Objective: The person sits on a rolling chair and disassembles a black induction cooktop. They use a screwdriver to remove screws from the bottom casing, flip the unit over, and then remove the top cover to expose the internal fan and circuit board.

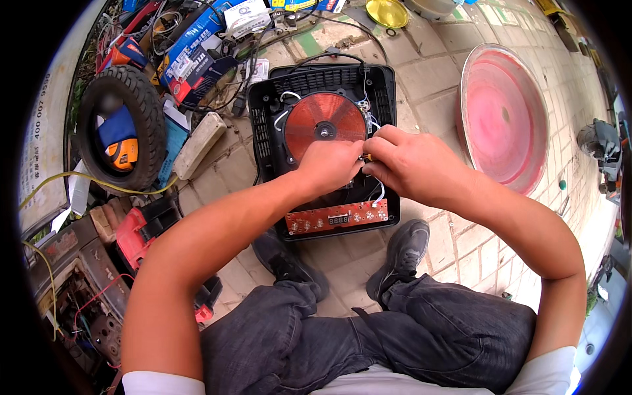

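Note:
An opened induction cooker base (258,141), a black plastic shell, lies on the paving in front of my feet. Its round copper coil (326,108) sits in the upper part, and a reddish control board (337,218) with a small display lies along the near edge. Over the right side of the shell my left hand (332,166) is closed, its fingertips meeting those of my right hand (405,163). My right hand pinches something small with a bit of yellow and black; fingers hide most of it. White wires (380,192) run down to the board.
To the right stands a pink basin (503,122). A black tyre (122,128) and a pale block (201,145) lie to the left, with boxes (197,76) and cables behind. A red and black case (141,234) is by my left arm. A yellow lid (387,12) lies far back.

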A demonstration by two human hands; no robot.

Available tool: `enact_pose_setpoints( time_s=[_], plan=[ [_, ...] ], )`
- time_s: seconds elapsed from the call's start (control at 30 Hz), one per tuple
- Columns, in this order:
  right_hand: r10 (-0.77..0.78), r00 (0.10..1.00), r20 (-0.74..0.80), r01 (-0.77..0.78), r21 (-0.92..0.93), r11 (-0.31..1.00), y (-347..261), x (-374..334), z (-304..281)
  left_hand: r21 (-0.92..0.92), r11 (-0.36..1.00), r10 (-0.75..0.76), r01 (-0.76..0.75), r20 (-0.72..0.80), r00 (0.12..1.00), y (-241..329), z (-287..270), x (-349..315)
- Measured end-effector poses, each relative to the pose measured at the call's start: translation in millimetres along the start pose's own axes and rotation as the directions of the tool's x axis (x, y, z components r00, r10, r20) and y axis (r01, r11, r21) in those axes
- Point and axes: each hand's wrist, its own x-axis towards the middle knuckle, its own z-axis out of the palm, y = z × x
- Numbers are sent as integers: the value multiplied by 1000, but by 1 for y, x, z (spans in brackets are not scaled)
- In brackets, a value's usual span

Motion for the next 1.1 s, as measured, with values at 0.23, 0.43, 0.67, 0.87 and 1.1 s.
enact_pose_setpoints(
  time_s=[0.23, 0.43, 0.67, 0.87, 1.1],
  plan=[
    [-4, 1000, 29, 4, 13, 1000, -2, -5, 1, 55, 998, -11, 9, 26, 1000, 0, 7, 0],
    [-6, 999, 39, 6, 13, 1000, -1, -4, -1, 97, 995, -12, 4, 84, 996, 2, 0, 5],
    [-78, 997, 5, 78, 34, 996, 6, -9, -1, 121, 993, -17, -2, 153, 988, -2, 0, 13],
    [-65, 998, 0, 65, 20, 998, 6, -13, -6, 150, 988, 19, -48, 193, 981, 2, -3, 19],
    [46, 983, -180, -12, 185, 983, -13, -6, -44, -67, 994, -70, 82, 167, 983, 7, -21, -9]
  ],
)
